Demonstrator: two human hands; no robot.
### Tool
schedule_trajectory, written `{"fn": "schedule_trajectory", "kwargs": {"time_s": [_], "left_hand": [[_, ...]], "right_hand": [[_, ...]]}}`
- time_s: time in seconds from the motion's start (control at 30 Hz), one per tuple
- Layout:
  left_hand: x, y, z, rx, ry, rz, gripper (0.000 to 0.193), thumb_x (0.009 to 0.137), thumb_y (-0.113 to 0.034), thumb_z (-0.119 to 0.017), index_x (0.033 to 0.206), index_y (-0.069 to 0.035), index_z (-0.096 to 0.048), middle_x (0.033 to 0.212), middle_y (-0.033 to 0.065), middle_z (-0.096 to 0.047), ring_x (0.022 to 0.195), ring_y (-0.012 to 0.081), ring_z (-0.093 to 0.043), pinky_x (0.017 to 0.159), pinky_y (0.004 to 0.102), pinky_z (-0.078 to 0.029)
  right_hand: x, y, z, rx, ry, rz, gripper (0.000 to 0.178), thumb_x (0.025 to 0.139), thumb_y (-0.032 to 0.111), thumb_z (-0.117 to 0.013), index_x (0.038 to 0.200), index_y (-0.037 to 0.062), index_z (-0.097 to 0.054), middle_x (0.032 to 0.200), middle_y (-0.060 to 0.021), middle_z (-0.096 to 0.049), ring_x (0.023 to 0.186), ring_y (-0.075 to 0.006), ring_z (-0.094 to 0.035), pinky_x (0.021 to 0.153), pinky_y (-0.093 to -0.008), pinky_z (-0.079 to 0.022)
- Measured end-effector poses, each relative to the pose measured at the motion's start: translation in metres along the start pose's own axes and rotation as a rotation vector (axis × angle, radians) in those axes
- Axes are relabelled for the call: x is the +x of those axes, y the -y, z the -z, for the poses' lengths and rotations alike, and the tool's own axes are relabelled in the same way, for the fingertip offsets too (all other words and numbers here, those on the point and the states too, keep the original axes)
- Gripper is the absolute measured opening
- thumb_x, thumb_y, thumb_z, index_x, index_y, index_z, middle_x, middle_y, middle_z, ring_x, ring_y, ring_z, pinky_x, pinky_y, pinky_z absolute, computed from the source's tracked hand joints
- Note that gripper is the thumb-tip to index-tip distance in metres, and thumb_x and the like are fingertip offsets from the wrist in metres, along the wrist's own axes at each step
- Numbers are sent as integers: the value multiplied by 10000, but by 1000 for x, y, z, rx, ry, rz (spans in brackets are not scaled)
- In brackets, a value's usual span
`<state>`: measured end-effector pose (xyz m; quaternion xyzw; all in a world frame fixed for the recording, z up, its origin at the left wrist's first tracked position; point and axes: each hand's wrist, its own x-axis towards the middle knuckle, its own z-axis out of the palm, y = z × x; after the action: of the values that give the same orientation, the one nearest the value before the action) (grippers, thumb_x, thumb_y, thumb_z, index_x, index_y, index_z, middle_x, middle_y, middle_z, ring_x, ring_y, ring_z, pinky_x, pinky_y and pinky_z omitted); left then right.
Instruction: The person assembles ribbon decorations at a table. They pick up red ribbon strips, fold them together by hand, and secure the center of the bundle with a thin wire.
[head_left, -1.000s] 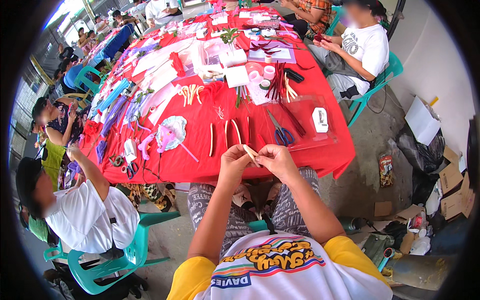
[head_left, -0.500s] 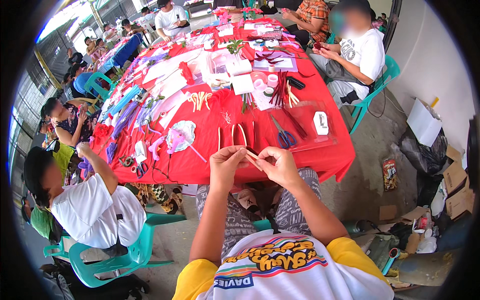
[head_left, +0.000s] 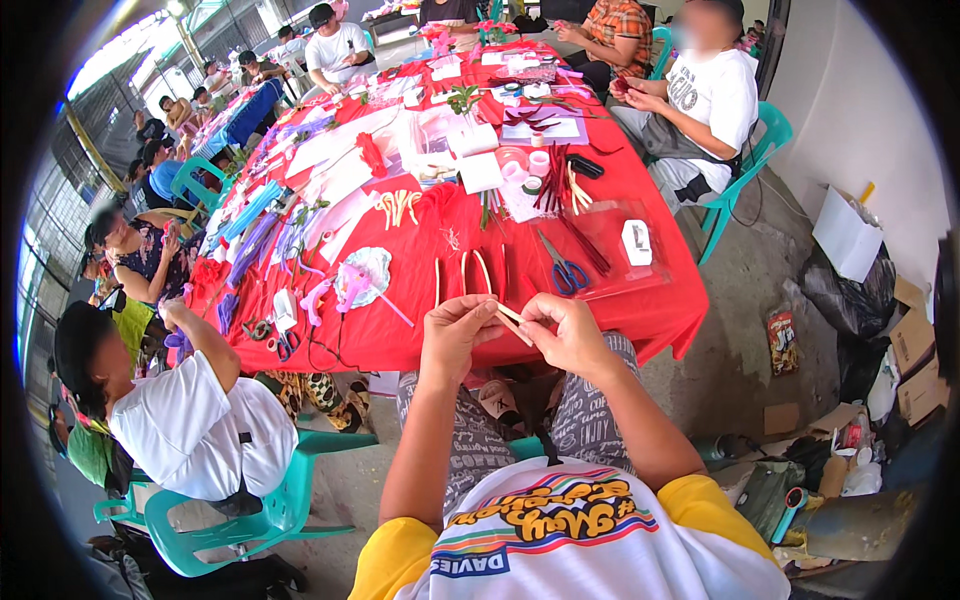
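Above the near edge of the red-covered table, my left hand (head_left: 458, 330) and my right hand (head_left: 562, 332) pinch a cream pipe cleaner (head_left: 513, 322) between thumbs and fingers. It is bent double, with two lengths running side by side; its ends are partly hidden by my fingers. Just beyond my hands lie a bent cream pipe cleaner (head_left: 483, 268), a straight cream one (head_left: 437, 283) and a dark red one (head_left: 504, 264). Blue-handled scissors (head_left: 569, 275) rest to their right, beyond my right hand.
A white dispenser (head_left: 636, 243) sits on clear plastic at the right. Bundles of dark red (head_left: 553, 182) and cream pipe cleaners (head_left: 398, 208) lie farther in. Leftward is a pink glue gun (head_left: 352, 283). A person (head_left: 195, 400) sits close on my left, another (head_left: 700, 105) across at the right.
My hands hold nearly the same place, with the doubled pipe cleaner tilted slightly differently and my right fingers shifted a little. The whole view has moved slightly.
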<state>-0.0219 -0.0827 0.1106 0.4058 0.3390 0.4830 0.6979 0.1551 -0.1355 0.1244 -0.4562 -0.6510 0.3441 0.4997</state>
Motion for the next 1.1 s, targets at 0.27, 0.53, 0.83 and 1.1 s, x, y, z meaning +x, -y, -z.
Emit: {"fn": "schedule_trajectory", "kwargs": {"time_s": [0.27,0.53,0.83,1.1], "left_hand": [[0,0,-4,-4,-22,-114,84,860,-16,-614,933,26,-626,854,86,-661,754,151,-661,670,272,-582],[-1,-8,-5,37,-23,-34,73,867,-33,-610,914,22,-617,799,93,-668,714,153,-668,630,256,-568],[3,-7,3,113,43,-54,78,872,-40,-610,916,24,-619,790,88,-665,699,145,-667,630,248,-565],[4,-9,5,58,67,15,89,856,-14,-621,926,39,-636,810,106,-669,703,165,-675,632,267,-583]], "right_hand": [[1,-4,-11,253,-109,-228,94,887,35,-588,817,-29,-582,717,-52,-635,644,-73,-602,553,-219,-503],[-2,-17,-6,160,-80,-183,58,873,23,-577,828,-13,-577,699,-4,-583,603,-34,-515,507,-209,-411],[2,-13,3,63,1,-140,77,851,45,-607,815,-15,-576,654,-6,-557,581,-44,-470,487,-235,-363],[6,-10,5,116,43,-192,43,867,36,-607,852,0,-589,670,39,-534,582,-18,-459,482,-195,-358]]}}
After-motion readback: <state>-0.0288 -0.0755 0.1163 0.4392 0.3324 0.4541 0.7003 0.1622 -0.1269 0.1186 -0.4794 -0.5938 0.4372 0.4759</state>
